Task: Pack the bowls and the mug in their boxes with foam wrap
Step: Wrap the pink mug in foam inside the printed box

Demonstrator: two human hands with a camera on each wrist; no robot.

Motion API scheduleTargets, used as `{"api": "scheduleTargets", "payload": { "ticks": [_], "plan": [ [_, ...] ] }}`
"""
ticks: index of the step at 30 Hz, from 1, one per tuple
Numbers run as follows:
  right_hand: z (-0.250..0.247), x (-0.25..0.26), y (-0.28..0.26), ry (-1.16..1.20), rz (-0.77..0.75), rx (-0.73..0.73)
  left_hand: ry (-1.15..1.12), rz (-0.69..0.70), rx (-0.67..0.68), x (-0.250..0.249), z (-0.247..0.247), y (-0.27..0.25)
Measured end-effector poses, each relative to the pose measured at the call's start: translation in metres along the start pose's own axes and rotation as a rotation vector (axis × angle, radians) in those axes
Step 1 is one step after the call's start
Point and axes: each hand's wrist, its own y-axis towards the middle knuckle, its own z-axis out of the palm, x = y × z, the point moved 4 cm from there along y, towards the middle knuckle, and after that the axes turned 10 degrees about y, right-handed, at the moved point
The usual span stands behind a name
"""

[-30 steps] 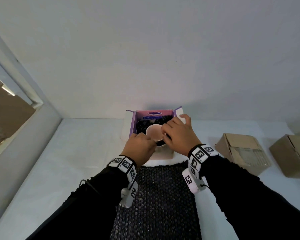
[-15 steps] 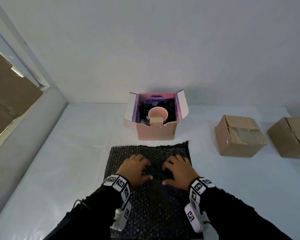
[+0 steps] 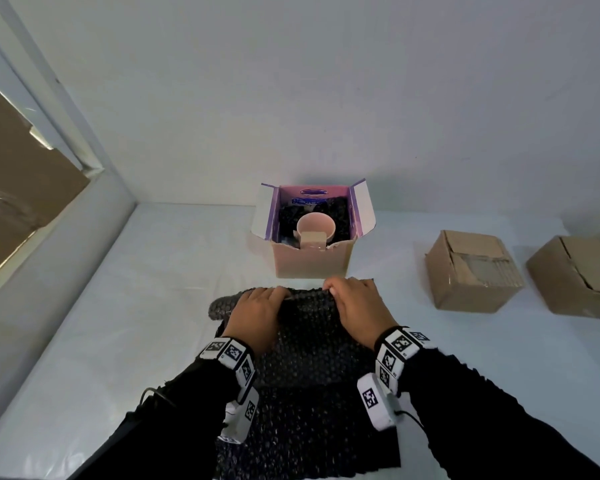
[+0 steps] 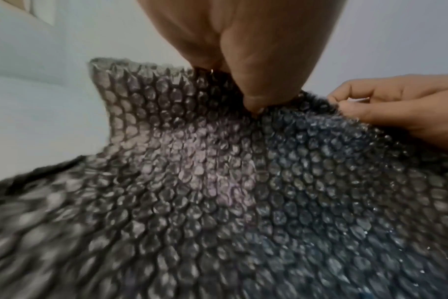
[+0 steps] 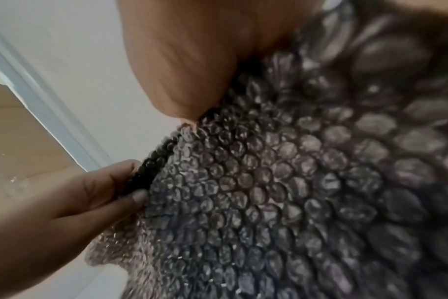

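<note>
A dark sheet of bubble wrap point(image 3: 305, 362) lies on the white table in front of me, its far edge lifted. My left hand point(image 3: 257, 310) pinches that far edge, thumb on the near side point(image 4: 258, 97). My right hand point(image 3: 357, 306) pinches the same edge a little to the right point(image 5: 192, 119). Just behind the sheet stands an open pink and purple box point(image 3: 310, 258). A pink mug point(image 3: 315, 227) sits upright inside it, surrounded by dark wrap.
Two brown cardboard boxes point(image 3: 471, 271) point(image 3: 575, 275) stand at the right of the table. A wall runs behind the table point(image 3: 153, 306) and a window frame point(image 3: 66, 140) borders the left side.
Both hands left the mug in the box, came back to lie on the bubble wrap, then reached its far edge and lifted it in a pinch.
</note>
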Motion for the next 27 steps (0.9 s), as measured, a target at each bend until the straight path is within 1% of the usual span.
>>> {"api": "scheduleTargets", "payload": {
  "ticks": [2, 3, 6, 7, 9, 11, 12, 13, 15, 16, 19, 21, 24, 27],
  "plan": [
    [-0.008, 0.008, 0.006, 0.014, -0.024, 0.008, 0.009, 0.029, -0.056, -0.002, -0.011, 0.006],
    [-0.013, 0.012, 0.009, 0.018, -0.020, 0.040, 0.012, 0.035, -0.097, -0.002, -0.016, 0.009],
    [-0.027, 0.012, 0.019, 0.032, 0.058, 0.209, 0.009, 0.068, -0.192, -0.001, -0.034, 0.014],
    [-0.031, 0.012, 0.022, 0.001, 0.068, 0.266, 0.025, 0.089, -0.195, 0.000, -0.039, 0.015],
    [-0.036, 0.012, 0.029, -0.107, 0.048, 0.333, 0.129, 0.135, -0.116, 0.000, -0.048, 0.019],
    [-0.047, 0.013, 0.038, -0.128, 0.040, 0.316, 0.271, 0.185, -0.048, -0.001, -0.055, 0.025],
    [-0.052, 0.012, 0.042, -0.089, 0.040, 0.298, 0.306, 0.179, -0.012, 0.000, -0.057, 0.027],
    [-0.058, 0.014, 0.046, -0.043, 0.035, 0.287, 0.306, 0.144, -0.015, 0.003, -0.061, 0.031],
    [-0.068, 0.017, 0.052, 0.029, 0.030, 0.270, 0.246, 0.041, -0.016, 0.013, -0.067, 0.036],
    [-0.074, 0.018, 0.056, 0.048, 0.038, 0.261, 0.219, 0.017, -0.030, 0.016, -0.071, 0.037],
    [-0.085, 0.019, 0.064, 0.014, 0.091, 0.255, 0.127, 0.044, -0.082, 0.024, -0.075, 0.042],
    [-0.090, 0.019, 0.070, -0.012, 0.119, 0.270, 0.047, 0.016, -0.066, 0.024, -0.082, 0.049],
    [-0.096, 0.020, 0.078, -0.012, 0.132, 0.263, -0.100, -0.064, -0.030, 0.021, -0.090, 0.059],
    [-0.107, 0.022, 0.089, 0.037, 0.146, 0.235, -0.163, -0.085, -0.065, 0.019, -0.097, 0.062]
  ]
}}
